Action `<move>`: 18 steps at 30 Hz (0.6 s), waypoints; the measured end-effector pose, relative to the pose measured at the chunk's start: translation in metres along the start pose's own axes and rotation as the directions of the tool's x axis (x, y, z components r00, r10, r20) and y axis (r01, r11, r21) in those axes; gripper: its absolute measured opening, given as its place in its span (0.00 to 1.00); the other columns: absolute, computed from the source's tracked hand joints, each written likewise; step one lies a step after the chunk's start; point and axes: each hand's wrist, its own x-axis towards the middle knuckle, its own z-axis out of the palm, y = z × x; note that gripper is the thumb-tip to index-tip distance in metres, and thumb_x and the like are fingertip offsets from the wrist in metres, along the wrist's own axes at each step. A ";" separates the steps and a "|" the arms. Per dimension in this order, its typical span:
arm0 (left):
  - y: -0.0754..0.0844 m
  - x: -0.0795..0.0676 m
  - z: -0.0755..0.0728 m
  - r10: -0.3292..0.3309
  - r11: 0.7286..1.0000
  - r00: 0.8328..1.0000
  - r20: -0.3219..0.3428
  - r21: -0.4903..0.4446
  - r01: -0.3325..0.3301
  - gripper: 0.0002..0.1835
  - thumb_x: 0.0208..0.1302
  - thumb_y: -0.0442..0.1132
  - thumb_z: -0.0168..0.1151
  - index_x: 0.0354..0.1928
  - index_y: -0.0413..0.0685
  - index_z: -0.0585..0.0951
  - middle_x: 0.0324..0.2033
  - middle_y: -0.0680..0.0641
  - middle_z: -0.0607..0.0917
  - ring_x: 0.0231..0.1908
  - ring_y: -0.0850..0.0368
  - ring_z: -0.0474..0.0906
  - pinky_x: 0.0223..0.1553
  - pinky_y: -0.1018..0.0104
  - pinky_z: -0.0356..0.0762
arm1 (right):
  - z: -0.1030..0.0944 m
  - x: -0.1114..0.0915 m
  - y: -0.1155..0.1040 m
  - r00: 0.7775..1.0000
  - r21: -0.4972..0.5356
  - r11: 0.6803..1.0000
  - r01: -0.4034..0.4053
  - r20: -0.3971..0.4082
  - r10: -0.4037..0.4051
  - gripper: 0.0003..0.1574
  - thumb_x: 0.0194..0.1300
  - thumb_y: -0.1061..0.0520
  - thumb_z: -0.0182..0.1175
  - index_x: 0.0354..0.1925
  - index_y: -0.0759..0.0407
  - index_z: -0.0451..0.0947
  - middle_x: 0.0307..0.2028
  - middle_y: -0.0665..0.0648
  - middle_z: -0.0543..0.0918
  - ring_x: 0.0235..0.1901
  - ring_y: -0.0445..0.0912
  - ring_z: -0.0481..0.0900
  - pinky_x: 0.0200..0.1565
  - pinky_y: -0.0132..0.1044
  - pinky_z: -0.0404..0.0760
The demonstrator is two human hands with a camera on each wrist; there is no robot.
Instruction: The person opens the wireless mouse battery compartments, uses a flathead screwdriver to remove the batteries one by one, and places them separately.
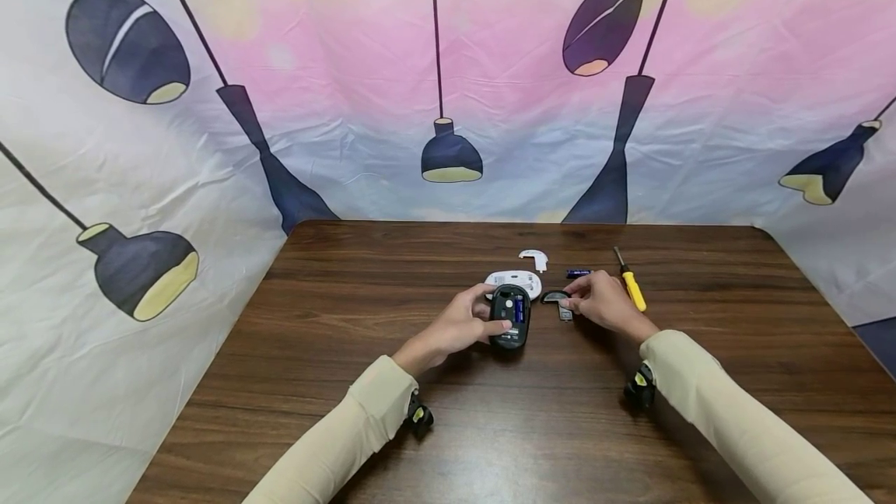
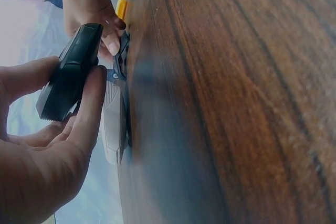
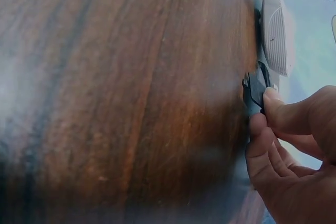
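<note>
My left hand [image 1: 460, 323] grips a black computer mouse [image 1: 501, 308], its underside turned up and its battery bay uncovered. A blue battery [image 1: 519, 310] lies in that bay. My right hand [image 1: 600, 300] pinches a black battery cover [image 1: 565, 310] at its edge, low over the table; in the right wrist view the thumb and fingers hold the dark cover [image 3: 255, 90]. Just behind the black mouse a white mouse [image 1: 532, 283] rests upside down on the table. Another blue battery [image 1: 578, 274] lies beyond the right fingers.
A white battery cover [image 1: 537, 259] lies behind the white mouse. To the right of my right hand is a screwdriver [image 1: 633, 288] with a yellow handle. The wooden table [image 1: 336, 294] ends at a hanging cloth [image 1: 378, 99] printed with lamps.
</note>
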 end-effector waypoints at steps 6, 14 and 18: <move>0.000 0.000 0.000 0.000 1.000 1.000 0.002 -0.008 0.000 0.40 0.66 0.36 0.69 0.75 0.40 0.61 0.44 0.41 0.86 0.35 0.52 0.85 0.44 0.59 0.87 | -0.001 0.001 -0.002 1.000 -0.021 1.000 -0.001 0.015 0.001 0.14 0.66 0.63 0.67 0.47 0.73 0.85 0.27 0.55 0.87 0.25 0.42 0.79 0.28 0.35 0.78; 0.001 -0.001 0.001 -0.005 1.000 1.000 -0.003 0.004 0.005 0.40 0.66 0.36 0.69 0.75 0.41 0.61 0.45 0.41 0.86 0.36 0.50 0.86 0.46 0.58 0.87 | 0.001 0.002 -0.002 1.000 -0.029 0.999 -0.014 0.006 0.014 0.13 0.66 0.63 0.68 0.46 0.72 0.86 0.26 0.53 0.85 0.25 0.42 0.78 0.26 0.34 0.76; 0.000 -0.001 0.001 -0.008 1.000 1.000 -0.009 -0.014 0.008 0.39 0.66 0.35 0.69 0.75 0.37 0.61 0.46 0.40 0.85 0.38 0.50 0.86 0.46 0.58 0.87 | 0.001 0.002 -0.002 1.000 -0.034 0.999 -0.016 0.001 0.016 0.13 0.65 0.63 0.69 0.45 0.71 0.86 0.26 0.53 0.85 0.25 0.42 0.78 0.26 0.34 0.76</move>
